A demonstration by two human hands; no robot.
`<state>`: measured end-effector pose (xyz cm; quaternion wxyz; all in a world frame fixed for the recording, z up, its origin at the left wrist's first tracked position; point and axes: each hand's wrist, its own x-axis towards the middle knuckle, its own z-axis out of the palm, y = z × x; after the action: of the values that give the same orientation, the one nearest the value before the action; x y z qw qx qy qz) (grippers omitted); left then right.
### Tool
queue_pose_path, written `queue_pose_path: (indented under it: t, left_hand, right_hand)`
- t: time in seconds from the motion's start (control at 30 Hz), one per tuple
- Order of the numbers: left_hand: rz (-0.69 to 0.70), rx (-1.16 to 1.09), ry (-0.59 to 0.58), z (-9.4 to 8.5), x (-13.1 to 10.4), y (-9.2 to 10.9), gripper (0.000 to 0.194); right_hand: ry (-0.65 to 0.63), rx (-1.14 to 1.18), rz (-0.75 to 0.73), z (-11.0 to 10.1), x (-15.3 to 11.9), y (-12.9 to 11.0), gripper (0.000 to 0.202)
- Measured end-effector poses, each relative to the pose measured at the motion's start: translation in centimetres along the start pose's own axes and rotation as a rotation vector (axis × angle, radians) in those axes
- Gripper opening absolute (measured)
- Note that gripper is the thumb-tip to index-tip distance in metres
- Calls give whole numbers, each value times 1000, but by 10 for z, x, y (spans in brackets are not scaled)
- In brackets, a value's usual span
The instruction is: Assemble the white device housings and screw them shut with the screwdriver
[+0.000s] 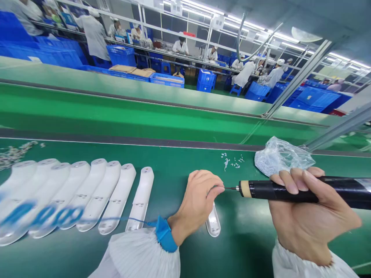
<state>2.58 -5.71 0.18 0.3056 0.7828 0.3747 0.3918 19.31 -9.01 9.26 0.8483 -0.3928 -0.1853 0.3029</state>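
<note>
My right hand (307, 208) is wrapped round a black electric screwdriver (275, 190) that lies level and points left. Its thin bit ends at the fingertips of my left hand (201, 195). Thumb and fingers of that hand are pinched together at the bit tip; anything between them is too small to make out. Below my left hand a small white plastic part (213, 222) lies on the green table, its upper end hidden by the hand. Small screws (232, 162) are scattered beyond the hands. A blue wrist strap (166, 234) with a coiled cord circles my left wrist.
Several white curved housings (140, 200) lie in a row at left, under the blurred blue cord. A clear plastic bag (282, 156) of small pieces sits back right. Small parts (17, 152) are heaped far left. Behind the green conveyor (130, 119), people work among blue crates.
</note>
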Motion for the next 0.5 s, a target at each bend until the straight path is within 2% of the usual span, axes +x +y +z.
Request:
queue_pose_path:
  t: [0.17, 0.5]
  left_hand:
    - [136, 154, 10, 1, -1, -4, 17]
    - [313, 401, 9, 1, -3, -5, 24]
  right_hand:
    - [-5, -3, 7, 0, -2, -1, 15]
    - [-18, -53, 1, 2, -7, 1, 16]
